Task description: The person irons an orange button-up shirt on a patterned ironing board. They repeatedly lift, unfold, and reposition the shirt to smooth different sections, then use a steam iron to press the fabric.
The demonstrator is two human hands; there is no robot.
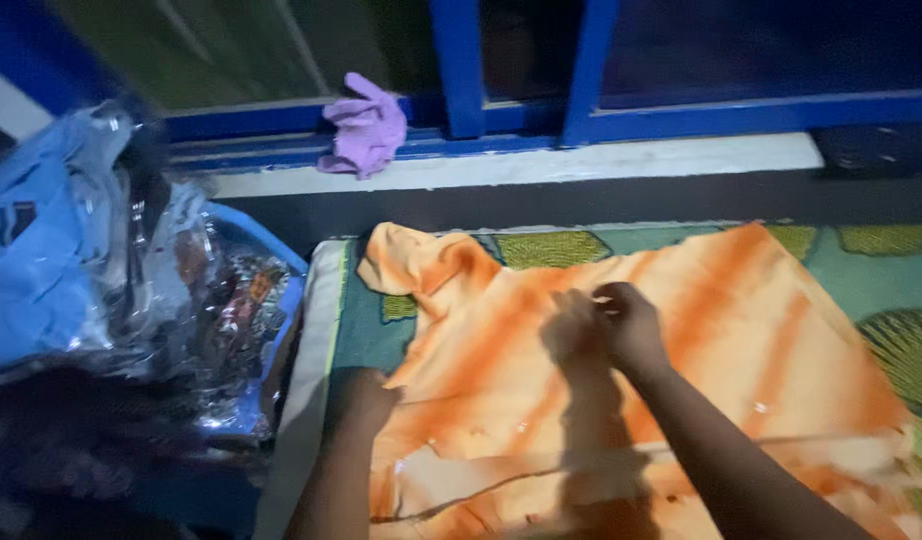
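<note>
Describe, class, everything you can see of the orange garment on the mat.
The orange garment is soft cloth with paler streaks, like tie-dye. It lies spread flat on a green patterned mat, one sleeve reaching toward the far left corner. The right hand pinches its middle; the left hand presses its left edge.

Under our right fingers [609, 305] lies an orange garment [681, 330] of soft matt cloth, streaked in paler orange, smooth with a few low creases. Beneath it we see a woven bed cover [881, 275], matt, patterned green and yellow. Beside our left hand [366, 395], pressed on the garment's edge, a pale padded mattress edge [306, 400] looks smooth. Further out from that hand, clear plastic wrapping [171, 270] is glossy and crinkled, over blue cloth [41, 250]. Beyond our fingers a crumpled lilac cloth [366, 125] rests on a blue painted frame [461, 70], slightly glossy.
</note>
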